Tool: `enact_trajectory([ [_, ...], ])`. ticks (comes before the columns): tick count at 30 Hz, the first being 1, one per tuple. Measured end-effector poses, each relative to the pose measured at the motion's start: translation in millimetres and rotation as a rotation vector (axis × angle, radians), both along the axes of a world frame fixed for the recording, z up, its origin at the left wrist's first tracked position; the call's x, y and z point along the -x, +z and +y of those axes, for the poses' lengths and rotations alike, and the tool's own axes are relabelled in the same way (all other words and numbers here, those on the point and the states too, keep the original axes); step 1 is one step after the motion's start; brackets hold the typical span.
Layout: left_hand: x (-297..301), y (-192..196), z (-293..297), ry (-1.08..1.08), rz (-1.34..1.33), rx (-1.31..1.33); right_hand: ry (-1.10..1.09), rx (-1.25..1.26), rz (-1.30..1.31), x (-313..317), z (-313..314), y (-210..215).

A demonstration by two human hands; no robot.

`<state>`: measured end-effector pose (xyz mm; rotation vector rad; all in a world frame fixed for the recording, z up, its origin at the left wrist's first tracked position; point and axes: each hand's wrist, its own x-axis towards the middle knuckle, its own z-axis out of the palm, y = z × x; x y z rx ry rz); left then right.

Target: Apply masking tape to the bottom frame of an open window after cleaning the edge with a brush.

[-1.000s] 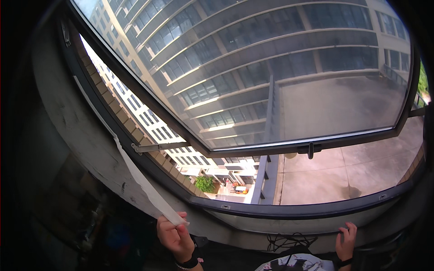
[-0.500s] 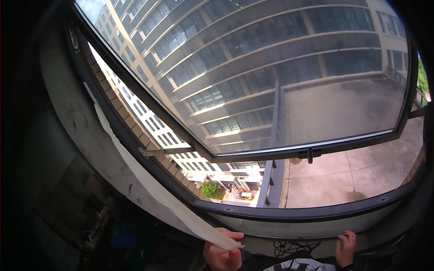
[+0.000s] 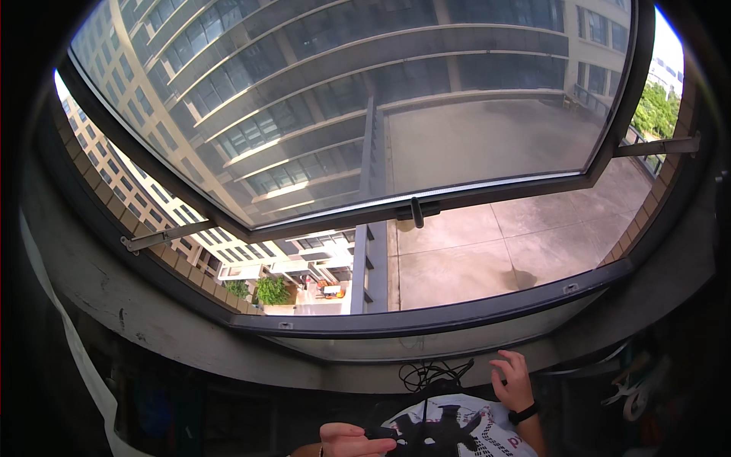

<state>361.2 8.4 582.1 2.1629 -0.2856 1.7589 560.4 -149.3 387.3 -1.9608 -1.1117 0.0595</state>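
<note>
pale strip (image 3: 89,373) dangles loose near left end of windowsill (image 3: 190,346) | what's left: ends hidden, dunno | your right hand (image 3: 513,381): grip apart, empty | left hand (image 3: 346,444): grip, can't tell

text: none clearly legible | white shirt (image 3: 496,431): dark and reddish print, seemingly lettering, too small to read

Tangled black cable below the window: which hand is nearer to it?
Right. The right hand is just right of the cable, apart from it; the left hand is lower left, farther away.
</note>
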Motion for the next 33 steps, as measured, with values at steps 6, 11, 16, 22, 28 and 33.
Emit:
enact_trajectory([
  [6,-13.5,-12.7,-3.3,-0.215,0.303,0.502,0.029,0.050,0.051,-2.0,-14.3,-2.3],
  [11,-21.0,-23.6,-11.1,-0.398,0.574,1.257,0.136,0.039,0.193,-0.6,-10.9,1.8],
  [16,-24.5,-35.5,2.8,-0.554,0.779,1.565,0.499,0.002,0.755,13.7,21.9,35.4],
  [22,-13.5,-65.4,13.6,-0.584,0.833,1.787,0.805,-0.170,1.401,34.6,70.2,64.8],
  [28,5.3,-90.1,22.1,-0.563,0.968,1.834,0.828,-0.152,1.379,29.5,78.9,86.0],
  [33,12.8,-125.2,32.2,-0.656,1.158,1.740,0.610,0.096,1.363,34.5,75.3,85.5],
])
